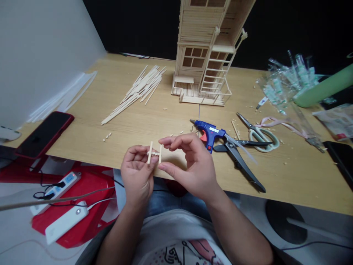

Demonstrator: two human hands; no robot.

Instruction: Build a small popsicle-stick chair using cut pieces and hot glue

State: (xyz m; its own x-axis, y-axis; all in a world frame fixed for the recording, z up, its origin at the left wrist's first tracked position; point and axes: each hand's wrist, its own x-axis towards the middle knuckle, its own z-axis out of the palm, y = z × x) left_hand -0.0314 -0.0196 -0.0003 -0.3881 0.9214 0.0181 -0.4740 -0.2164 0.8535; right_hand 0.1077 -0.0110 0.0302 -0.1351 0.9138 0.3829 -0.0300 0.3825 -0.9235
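My left hand point(138, 171) is closed around a small H-shaped wooden stick piece point(149, 152), made of two short upright sticks joined by a knobbly crosspiece. My right hand point(190, 162) spans the right-hand short stick point(160, 153) lengthwise, thumb at its lower end and a fingertip at its upper end. Just beyond the right hand lies a blue hot glue gun point(213, 131) with an orange trigger. Dark-handled cutters point(231, 147) rest beside it, next to scissors with pale green handles point(265, 140).
A tall stick-built model house point(193, 55) stands at the back. Left of it lies a pile of thin wooden sticks point(140, 88). A phone point(45, 133) sits at the left edge. Plastic wrappers point(286, 81), a green cylinder point(325, 86) and a dark object point(339, 162) are on the right.
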